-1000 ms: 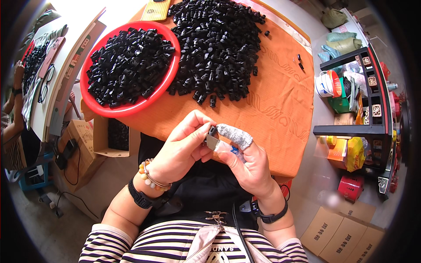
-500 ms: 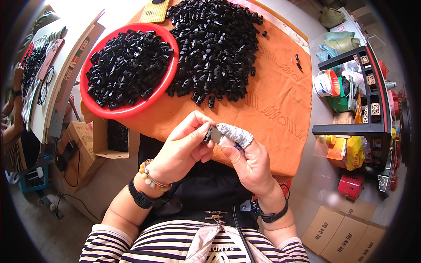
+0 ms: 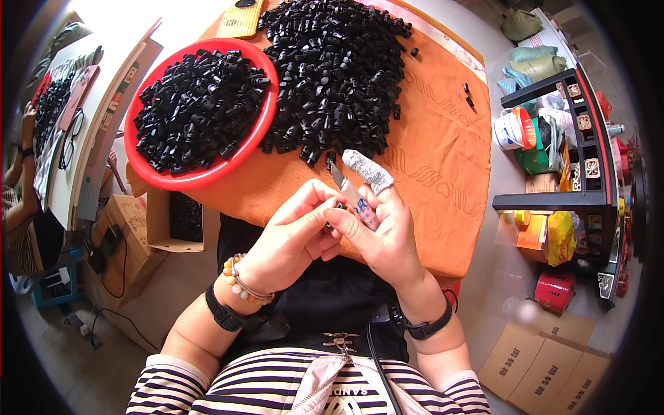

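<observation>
Pinched in the fingertips of my left hand (image 3: 290, 225) is a small black plastic part (image 3: 339, 205), mostly covered by the fingers. My right hand (image 3: 391, 242) grips a small knife (image 3: 357, 202) by its pale wrapped handle, blade pointing away from me. The right thumb presses near the black part, and the two hands meet over the near table edge. A grey knitted finger cover (image 3: 369, 171) sits on the raised right index finger. Beyond the hands, a large pile of black plastic parts (image 3: 332, 83) lies on the orange tablecloth (image 3: 436, 159).
A red basin (image 3: 274, 111) full of similar black parts stands at the table's left. At the back is a yellow object (image 3: 240, 19). A cardboard box (image 3: 176, 243) of black parts sits below left. Right of the table stands a dark shelf (image 3: 553, 203). Another person's arm (image 3: 28, 152) shows far left.
The knife blade has swung away from the black part and now points forward. My right index finger has lifted and straightened, while the left hand keeps its pinch nearly in place.
</observation>
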Available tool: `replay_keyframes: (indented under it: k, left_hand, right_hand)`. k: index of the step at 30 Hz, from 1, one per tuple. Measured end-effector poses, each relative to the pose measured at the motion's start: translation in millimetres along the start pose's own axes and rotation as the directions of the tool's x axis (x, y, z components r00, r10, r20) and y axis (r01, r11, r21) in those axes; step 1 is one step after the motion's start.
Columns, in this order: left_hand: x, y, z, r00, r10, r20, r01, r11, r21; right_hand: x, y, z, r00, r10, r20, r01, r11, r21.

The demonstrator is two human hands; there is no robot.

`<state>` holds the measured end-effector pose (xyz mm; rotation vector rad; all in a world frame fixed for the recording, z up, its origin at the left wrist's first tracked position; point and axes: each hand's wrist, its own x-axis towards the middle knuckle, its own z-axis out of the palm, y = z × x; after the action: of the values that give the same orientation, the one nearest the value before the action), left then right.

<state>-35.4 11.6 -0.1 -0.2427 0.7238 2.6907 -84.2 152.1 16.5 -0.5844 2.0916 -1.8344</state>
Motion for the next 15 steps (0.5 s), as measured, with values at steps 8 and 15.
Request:
replay_keyframes:
  k: [8, 15]
  left_hand:
    - [0, 3, -8, 0.994, -0.008, 0.106, 0.015, 0.998, -0.064]
    - [2, 9, -7, 0.997, 0.071, -0.031, -0.072, 0.997, -0.029]
  right_hand:
    - [7, 12, -7, 0.989, 0.113, -0.091, -0.094, 0.977, 0.189]
    - [11, 17, -7, 0.983, 0.137, -0.125, -0.112, 0.976, 0.185]
